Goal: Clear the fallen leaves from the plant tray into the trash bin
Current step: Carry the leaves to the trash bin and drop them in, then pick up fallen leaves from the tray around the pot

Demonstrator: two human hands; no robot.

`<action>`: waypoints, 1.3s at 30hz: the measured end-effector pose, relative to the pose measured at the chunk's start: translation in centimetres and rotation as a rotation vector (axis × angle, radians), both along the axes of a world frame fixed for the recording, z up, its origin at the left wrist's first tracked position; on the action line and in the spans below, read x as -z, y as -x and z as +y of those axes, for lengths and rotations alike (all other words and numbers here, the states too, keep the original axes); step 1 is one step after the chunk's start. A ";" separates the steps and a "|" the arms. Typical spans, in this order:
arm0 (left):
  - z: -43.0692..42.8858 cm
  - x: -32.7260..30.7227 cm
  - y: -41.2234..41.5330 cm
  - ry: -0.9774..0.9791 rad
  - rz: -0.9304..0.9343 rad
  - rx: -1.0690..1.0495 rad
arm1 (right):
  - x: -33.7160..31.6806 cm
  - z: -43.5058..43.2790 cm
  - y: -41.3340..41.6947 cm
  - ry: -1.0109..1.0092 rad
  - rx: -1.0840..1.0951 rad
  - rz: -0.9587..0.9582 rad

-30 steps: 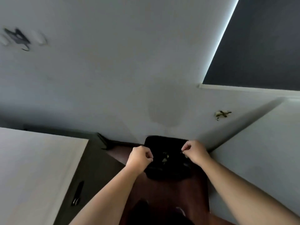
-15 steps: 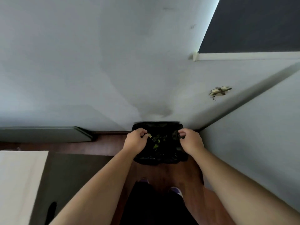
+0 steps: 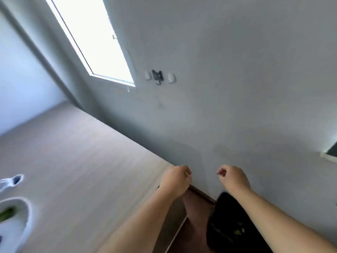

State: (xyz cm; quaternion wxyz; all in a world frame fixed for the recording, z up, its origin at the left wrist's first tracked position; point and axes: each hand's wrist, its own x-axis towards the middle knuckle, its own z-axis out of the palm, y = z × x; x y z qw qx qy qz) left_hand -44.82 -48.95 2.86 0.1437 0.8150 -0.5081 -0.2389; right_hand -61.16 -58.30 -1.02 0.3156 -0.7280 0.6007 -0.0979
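The worktop (image 3: pixel 76 170) looks like pale, matt wood grain. The wall (image 3: pixel 237 79) is smooth, matt paint. The trash bin (image 3: pixel 228 225) holds a black plastic liner, and the floor (image 3: pixel 197 212) is reddish-brown wood.

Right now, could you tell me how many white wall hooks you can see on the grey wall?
2: one white hook just left of the dark fitting, the other white hook just right of it, beside the window.

no text, label or number can be read.
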 end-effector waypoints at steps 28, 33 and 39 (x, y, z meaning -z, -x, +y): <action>53.7 2.1 -37.7 -0.393 -0.174 -0.526 | -1.4 41.3 -44.8 0.256 -1.479 0.238; 53.5 3.6 -38.4 -0.332 -0.099 -0.536 | 2.3 41.9 -45.2 0.439 -1.594 0.238; 51.4 4.7 -36.5 -0.200 -0.122 -0.432 | 0.8 37.3 -46.6 0.542 -1.510 0.314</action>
